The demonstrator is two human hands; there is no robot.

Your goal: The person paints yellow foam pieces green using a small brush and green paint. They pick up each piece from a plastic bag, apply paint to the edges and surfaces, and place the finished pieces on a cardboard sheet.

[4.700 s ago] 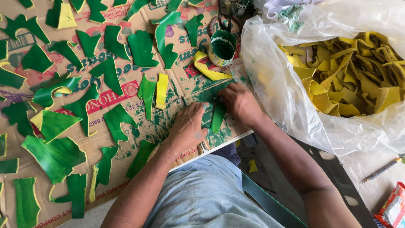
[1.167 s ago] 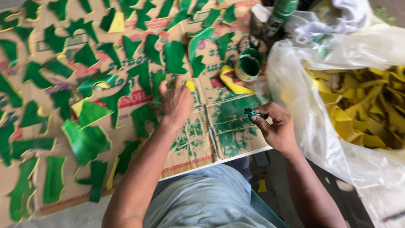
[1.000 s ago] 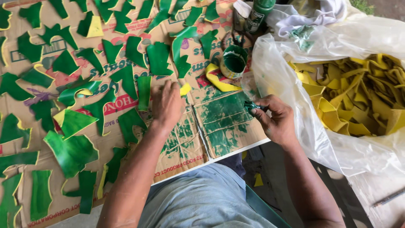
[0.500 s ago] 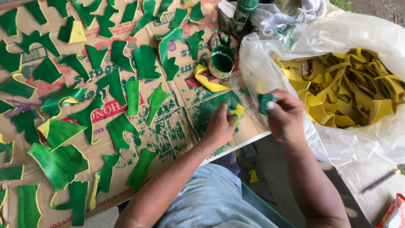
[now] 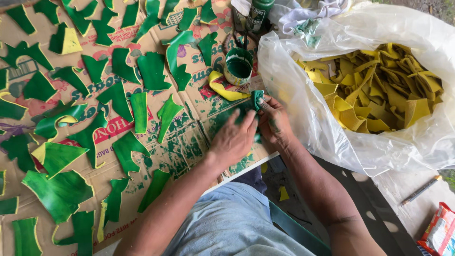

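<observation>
Your right hand (image 5: 274,121) pinches a small, crumpled, green-soaked sponge (image 5: 257,99) just below the paint cup (image 5: 238,66). Your left hand (image 5: 235,137) lies flat, fingers spread, pressing a green-painted piece (image 5: 227,116) onto the cardboard (image 5: 189,137).

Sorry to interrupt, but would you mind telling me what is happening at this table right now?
A person sits at a cardboard sheet covered with green-painted cut pieces. The left hand presses down a piece on the paint-smeared cardboard, while the right hand holds a small green-stained sponge beside it. A small cup of green paint stands just beyond the hands. To the right, a clear plastic bag holds yellow, unpainted pieces.
</observation>
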